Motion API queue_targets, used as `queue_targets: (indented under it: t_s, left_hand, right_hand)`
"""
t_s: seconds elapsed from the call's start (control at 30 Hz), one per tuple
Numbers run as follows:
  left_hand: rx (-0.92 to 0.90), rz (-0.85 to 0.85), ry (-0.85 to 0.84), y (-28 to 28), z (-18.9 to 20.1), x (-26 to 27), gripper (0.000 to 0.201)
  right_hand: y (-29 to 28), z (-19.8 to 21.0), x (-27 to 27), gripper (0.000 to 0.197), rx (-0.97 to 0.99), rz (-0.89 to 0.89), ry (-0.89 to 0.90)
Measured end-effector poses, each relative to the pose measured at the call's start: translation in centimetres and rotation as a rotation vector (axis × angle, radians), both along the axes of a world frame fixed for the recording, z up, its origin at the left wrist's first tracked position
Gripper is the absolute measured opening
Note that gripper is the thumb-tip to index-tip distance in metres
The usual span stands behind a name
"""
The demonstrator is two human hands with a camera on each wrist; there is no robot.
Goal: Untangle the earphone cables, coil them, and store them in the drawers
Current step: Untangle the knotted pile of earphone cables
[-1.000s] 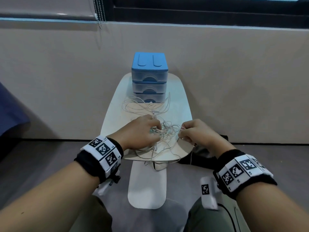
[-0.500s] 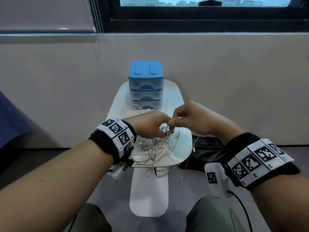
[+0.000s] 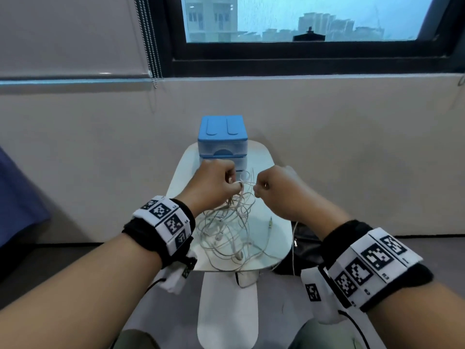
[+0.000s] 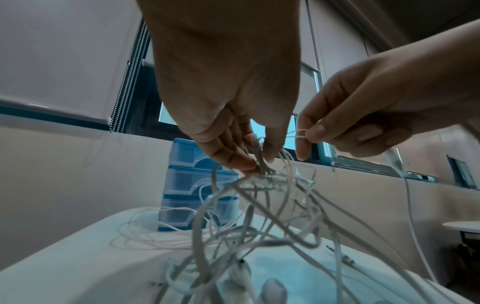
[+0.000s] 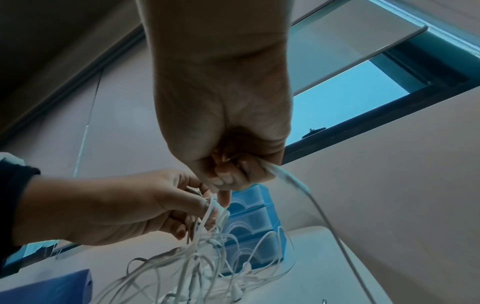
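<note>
Head view: left hand [image 3: 214,183] pinches the white earphone cable tangle [image 3: 231,233], lifted above the white table [image 3: 279,238]; right hand [image 3: 274,187] pinches one strand. Blue drawer unit [image 3: 222,137] stands behind.
Left wrist: tangle hangs from left fingertips [image 4: 233,158].
Right wrist: right fingers [image 5: 228,174] curl round a cable.

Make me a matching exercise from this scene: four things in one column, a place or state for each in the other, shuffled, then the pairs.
1. left hand
2. right hand
3. drawer unit
4. jack plug

A. lies on the table, apart from the tangle
B. pinches a thin loop of cable
C. stands at the table's far end, drawers closed
D. holds up the knot of the tangle

Pairs: 1-D, 2-B, 3-C, 4-A
</note>
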State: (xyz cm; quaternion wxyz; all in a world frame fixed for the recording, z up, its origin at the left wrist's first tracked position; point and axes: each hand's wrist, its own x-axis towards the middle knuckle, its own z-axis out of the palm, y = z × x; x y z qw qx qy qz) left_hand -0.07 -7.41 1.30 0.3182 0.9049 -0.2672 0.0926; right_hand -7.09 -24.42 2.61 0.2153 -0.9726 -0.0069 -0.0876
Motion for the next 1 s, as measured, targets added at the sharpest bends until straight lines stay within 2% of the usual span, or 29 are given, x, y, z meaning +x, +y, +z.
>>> queue_targets:
  t_s: [0.17, 0.3, 0.47, 0.67, 0.77, 0.9, 1.0]
  left_hand:
    - [-0.025, 0.01, 0.033, 0.6, 0.0, -0.6, 0.009]
    - [-0.035, -0.001, 0.056, 0.6, 0.0, -1.0, 0.016]
    - [-0.07, -0.013, 0.058, 0.0, 0.3, -1.4, 0.014]
    - [-0.201, -0.063, 0.107, 0.2, 0.6, -1.7, 0.017]
    - [-0.316, -0.127, 0.191, 0.7, 0.6, -2.2, 0.018]
    - [-0.448, -0.208, 0.288, 0.9, 0.6, -2.8, 0.012]
    - [-0.479, -0.203, 0.297, 0.8, 0.6, -2.8, 0.008]
  right_hand:
    - [1.4, -0.4, -0.3, 0.02, -0.041, 0.013, -0.026]
    - [1.9, -0.4, -0.6, 0.038, 0.04, 0.02, -0.038]
    - [2.7, -1.2, -0.4, 0.041, 0.043, -0.04, -0.033]
    - [2.8, -1.9, -0.1, 0.038, 0.238, -0.156, -0.057]
    - [2.6, -1.9, -0.3, 0.033, 0.348, -0.176, -0.096]
    - [1.9, -1.8, -0.7, 0.033, 0.379, -0.158, -0.16]
    - [1.5, -2.2, -0.8, 0.031, 0.429, -0.145, -0.203]
